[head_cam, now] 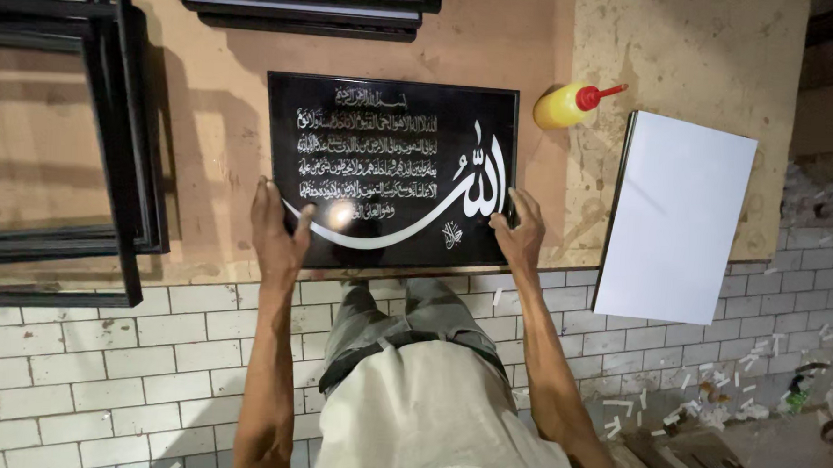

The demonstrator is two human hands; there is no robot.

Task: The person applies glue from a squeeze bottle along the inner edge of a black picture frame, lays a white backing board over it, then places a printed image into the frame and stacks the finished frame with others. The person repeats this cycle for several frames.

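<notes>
Empty black frames [111,155] stacked at 9 o'clock on brown tabletop [216,113]. More frames [305,4] at 12 o'clock. Left hand [276,233] flat on lower left corner of plaque [391,167], fingers spread, gripping nothing. Plaque: black, glossy, white calligraphy, lying centre near tabletop front edge. Right hand [519,234] at plaque's lower right corner, fingers curled round edge, thumb on face. Yellow bottle [567,105], red nozzle, on its side at 1 o'clock. White board [679,217] at 3 o'clock, overhanging edge. Tiled wall below.
</notes>
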